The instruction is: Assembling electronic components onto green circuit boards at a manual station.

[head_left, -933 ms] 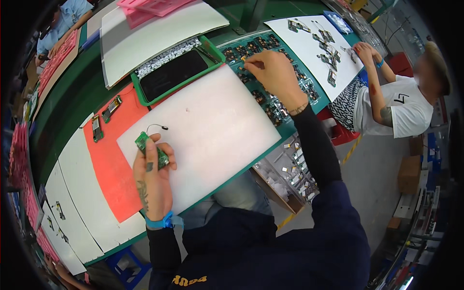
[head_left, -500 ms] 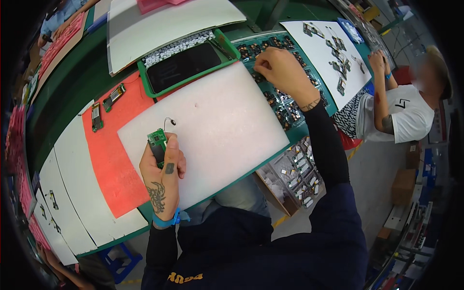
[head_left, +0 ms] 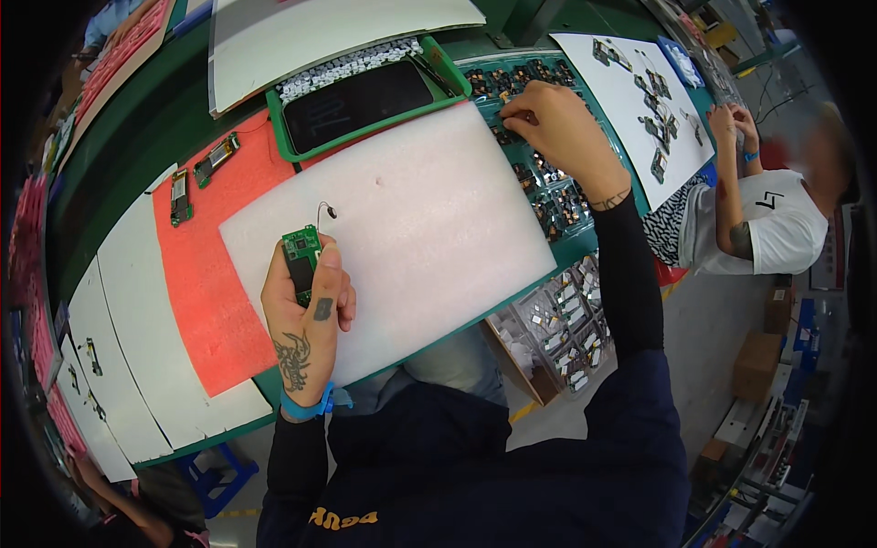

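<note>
My left hand [head_left: 306, 315] grips a small green circuit board [head_left: 300, 254] with a thin wire at its top, resting on a white foam sheet [head_left: 429, 219]. My right hand [head_left: 557, 128] reaches to the far right into a green parts tray [head_left: 548, 205] full of small dark components, its fingertips pinched over them. Whether a part is between the fingers I cannot tell.
A green tray [head_left: 365, 91] with a dark screen panel and several small grey parts lies behind the foam. An orange mat [head_left: 196, 274] at left carries two small boards. A second person [head_left: 763, 210] works at the right beside a white sheet with parts [head_left: 639, 82].
The view has shifted slightly. My left hand with the board has settled lower on the foam. My right hand stays over the parts tray, fingers now pinched closer.
</note>
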`<state>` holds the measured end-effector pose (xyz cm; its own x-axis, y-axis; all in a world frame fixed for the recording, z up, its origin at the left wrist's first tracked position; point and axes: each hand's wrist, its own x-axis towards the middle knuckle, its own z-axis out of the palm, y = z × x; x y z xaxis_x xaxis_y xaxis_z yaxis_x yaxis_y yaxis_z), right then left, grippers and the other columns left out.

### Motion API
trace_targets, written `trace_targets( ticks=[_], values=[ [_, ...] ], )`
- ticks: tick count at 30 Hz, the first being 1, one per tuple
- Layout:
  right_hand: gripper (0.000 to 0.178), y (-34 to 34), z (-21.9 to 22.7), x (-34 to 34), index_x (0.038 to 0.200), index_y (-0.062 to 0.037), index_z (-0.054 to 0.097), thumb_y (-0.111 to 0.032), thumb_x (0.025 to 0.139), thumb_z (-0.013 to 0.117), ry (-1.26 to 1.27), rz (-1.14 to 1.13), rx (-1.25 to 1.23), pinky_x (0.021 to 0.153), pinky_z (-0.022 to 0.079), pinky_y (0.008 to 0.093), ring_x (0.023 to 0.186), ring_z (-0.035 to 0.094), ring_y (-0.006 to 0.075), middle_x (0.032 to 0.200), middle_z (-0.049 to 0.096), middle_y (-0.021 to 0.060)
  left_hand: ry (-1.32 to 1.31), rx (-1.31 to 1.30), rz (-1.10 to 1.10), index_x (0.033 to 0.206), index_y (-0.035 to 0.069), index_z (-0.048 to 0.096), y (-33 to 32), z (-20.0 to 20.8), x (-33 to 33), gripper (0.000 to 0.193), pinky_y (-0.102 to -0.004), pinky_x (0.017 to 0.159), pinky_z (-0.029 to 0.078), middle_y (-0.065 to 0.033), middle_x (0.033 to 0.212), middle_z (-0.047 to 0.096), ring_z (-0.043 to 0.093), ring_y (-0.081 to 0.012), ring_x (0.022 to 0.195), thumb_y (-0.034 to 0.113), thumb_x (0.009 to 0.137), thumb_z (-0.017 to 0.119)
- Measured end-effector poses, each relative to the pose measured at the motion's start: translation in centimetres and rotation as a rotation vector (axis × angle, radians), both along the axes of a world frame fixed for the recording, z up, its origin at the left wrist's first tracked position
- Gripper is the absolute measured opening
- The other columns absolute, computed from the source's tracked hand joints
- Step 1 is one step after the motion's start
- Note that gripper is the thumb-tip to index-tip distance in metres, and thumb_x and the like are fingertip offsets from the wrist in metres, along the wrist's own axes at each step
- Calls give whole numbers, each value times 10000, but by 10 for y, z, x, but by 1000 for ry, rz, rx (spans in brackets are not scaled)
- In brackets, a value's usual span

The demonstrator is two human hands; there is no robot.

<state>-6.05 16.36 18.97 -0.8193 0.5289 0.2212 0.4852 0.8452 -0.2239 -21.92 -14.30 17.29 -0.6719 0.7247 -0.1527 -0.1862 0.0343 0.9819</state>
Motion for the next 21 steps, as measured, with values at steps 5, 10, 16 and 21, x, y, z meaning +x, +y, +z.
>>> trace_targets(
  ticks=[5, 10, 16, 21],
  values=[
    [118, 8, 2, -5, 975, 10, 780, -51, 889, 728, -21, 122, 228, 650, 503, 266, 675, 592, 173, 887, 701, 65, -2, 17, -20, 1100, 40, 596, 0, 4, 0, 212, -231, 479, 361, 1, 641, 500, 446, -88, 529, 248, 1063, 599],
    [115, -27, 7, -5, 975, -3, 779, -41, 877, 732, 167, 6, -353, 635, 494, 227, 649, 578, 122, 843, 722, 48, -40, -16, -9, 1102, 38, 597, -14, 1, 0, 200, -228, 475, 357, -1, 638, 500, 445, -86, 527, 233, 1057, 608],
    [209, -157, -1, -19, 1005, 23, 750, 61, 800, 734, 427, 181, -941, 686, 517, 200, 752, 635, 114, 889, 728, 71, 7, -56, -5, 1185, 31, 595, -14, -3, -1, 332, -220, 474, 305, 8, 664, 463, 417, -81, 548, 346, 1089, 548],
    [238, -207, -27, -39, 1033, 26, 732, 98, 808, 700, 731, 155, -1154, 725, 538, 228, 787, 630, 142, 978, 669, 91, -97, 28, 14, 1191, 24, 612, -14, -4, -2, 444, -211, 460, 301, 2, 661, 485, 431, -77, 540, 424, 1121, 434]
  ],
)
